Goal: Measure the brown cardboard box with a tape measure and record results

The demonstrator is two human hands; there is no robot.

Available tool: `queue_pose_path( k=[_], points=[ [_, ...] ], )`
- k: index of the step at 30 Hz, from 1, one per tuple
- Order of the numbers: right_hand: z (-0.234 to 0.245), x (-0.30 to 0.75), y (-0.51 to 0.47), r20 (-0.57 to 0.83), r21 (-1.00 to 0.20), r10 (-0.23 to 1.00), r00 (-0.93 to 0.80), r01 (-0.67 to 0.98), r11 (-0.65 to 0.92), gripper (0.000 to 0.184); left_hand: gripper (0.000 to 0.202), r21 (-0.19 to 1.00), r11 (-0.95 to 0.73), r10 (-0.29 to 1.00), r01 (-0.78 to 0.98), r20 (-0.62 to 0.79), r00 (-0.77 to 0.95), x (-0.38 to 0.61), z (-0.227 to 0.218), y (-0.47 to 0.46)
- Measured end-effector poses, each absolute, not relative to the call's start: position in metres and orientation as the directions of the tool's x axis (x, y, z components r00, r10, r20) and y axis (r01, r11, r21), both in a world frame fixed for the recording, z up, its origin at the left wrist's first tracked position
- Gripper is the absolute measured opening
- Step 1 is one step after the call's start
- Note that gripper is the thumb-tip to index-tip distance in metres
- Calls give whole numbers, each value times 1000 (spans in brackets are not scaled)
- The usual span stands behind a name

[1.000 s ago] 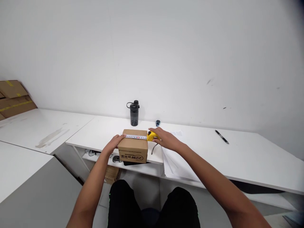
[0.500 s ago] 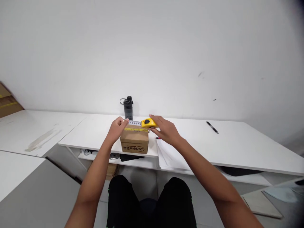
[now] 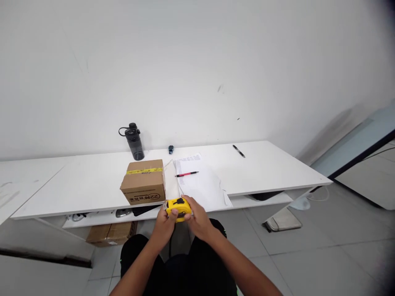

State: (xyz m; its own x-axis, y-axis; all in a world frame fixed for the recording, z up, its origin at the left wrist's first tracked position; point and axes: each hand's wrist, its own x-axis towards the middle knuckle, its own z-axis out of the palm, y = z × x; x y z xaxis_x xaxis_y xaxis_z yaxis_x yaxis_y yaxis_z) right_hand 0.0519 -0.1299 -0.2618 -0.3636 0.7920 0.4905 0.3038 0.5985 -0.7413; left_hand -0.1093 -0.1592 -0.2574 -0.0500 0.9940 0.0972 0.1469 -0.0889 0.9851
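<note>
A yellow tape measure [image 3: 180, 209] with a black button is between my two hands, low in front of the desk's front edge. My left hand [image 3: 164, 225] grips its left end, near where the blade comes out. My right hand [image 3: 196, 218] is closed around its right side. Hardly any blade shows outside the case. Just beyond my left hand, a brown cardboard box [image 3: 143, 183] with yellow tape across its top sits on the white desk [image 3: 92, 181]. Beside the box lie sheets of paper [image 3: 200, 185] with a red and black pen [image 3: 187, 174] on them.
A dark water bottle [image 3: 135, 142] stands behind the box. A small dark object [image 3: 170, 149] lies near the wall, and a black pen [image 3: 238, 151] is farther right. The shelf below holds several items; another cardboard box [image 3: 111, 233] is on the floor.
Both hands have come down and together from above the box, bringing the tape measure toward me. Its extended blade has gone back into the case. My view has turned right.
</note>
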Motion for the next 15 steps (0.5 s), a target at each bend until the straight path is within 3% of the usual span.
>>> queue_pose_path(
  k=[2, 5, 8, 11, 15],
  points=[
    [-255, 65, -105, 474, -705, 773, -422, 343, 620, 72, 60, 975, -82, 995, 207, 94, -46, -109, -257, -156],
    [-241, 83, -46, 365, -637, 873, -323, 597, 487, 52, 46, 856, -284, 958, 432, 233, 168, -110, -254, -144],
    [-239, 85, 14, 124, -396, 930, -345, 843, 365, 52, 39, 650, -482, 873, 587, 303, 382, -105, -254, -123],
    [-248, 77, 51, 33, -347, 926, -375, 865, 363, 44, 33, 553, -526, 848, 646, 276, 453, -98, -260, -101],
    [-265, 64, 57, 70, -368, 921, -383, 848, 381, 24, 39, 506, -506, 855, 699, 184, 486, -94, -270, -85]
  ],
)
